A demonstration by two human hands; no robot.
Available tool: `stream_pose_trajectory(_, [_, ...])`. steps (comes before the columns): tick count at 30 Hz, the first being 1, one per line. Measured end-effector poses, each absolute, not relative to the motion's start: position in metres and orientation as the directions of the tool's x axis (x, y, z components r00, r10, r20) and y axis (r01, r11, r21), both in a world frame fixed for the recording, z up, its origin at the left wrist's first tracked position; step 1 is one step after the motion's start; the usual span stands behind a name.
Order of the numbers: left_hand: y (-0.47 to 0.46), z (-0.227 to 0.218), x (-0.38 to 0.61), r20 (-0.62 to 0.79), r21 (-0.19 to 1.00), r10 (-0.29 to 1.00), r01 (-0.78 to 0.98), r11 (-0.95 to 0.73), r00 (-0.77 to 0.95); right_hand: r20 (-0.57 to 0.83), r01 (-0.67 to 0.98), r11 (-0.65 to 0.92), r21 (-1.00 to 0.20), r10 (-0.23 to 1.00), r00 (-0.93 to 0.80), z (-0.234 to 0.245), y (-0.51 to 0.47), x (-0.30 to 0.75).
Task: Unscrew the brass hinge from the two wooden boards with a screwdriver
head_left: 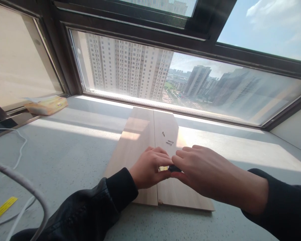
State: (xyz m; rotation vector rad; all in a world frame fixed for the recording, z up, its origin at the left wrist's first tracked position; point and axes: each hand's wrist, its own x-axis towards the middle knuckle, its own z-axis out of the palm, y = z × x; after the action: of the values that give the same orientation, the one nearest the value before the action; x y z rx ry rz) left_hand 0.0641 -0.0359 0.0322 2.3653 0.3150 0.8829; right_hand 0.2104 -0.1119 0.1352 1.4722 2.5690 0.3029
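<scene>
My left hand and my right hand meet over two pale wooden boards. Between their fingertips is a small black and yellow item. Its black end sits in my right thumb and fingers, while the yellowish part shows in the gap between my left thumb and fingers. Most of it is hidden, so its kind cannot be told. Just beyond my fingers, three small metal screws lie loose on the right board. The boards lie side by side with a narrow seam between them.
The boards lie on a speckled white sill below dark-framed windows. A yellow soft packet stands at the back left. White cables curve along the left, near a yellow strip.
</scene>
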Motion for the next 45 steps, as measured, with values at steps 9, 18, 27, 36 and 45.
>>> stream_pose_trajectory(9, [-0.043,0.028,0.068,0.588,0.547,0.508,0.153,-0.823,0.629,-0.002,0.920,0.257,0.296,0.963,-0.268,0.129,-0.115,0.208])
stream_pose_trajectory(18, [-0.044,0.029,0.069,0.537,0.578,0.452,0.080,-0.812,0.713,-0.054,0.886,0.378,0.269,0.924,-0.378,0.129,-0.112,0.197])
stream_pose_trajectory(27, [-0.042,0.026,0.068,0.508,0.645,0.511,0.087,-0.759,0.694,0.069,0.842,0.408,0.353,0.886,-0.458,0.125,-0.118,0.207])
stream_pose_trajectory(36, [-0.035,0.033,0.065,0.491,0.689,0.427,-0.038,-0.724,0.759,0.021,0.872,0.382,0.307,0.913,-0.407,0.125,-0.112,0.201])
stream_pose_trajectory(45, [-0.027,0.033,0.063,0.543,0.694,0.372,-0.153,-0.704,0.752,0.040,0.868,0.372,0.328,0.913,-0.406,0.127,-0.112,0.210])
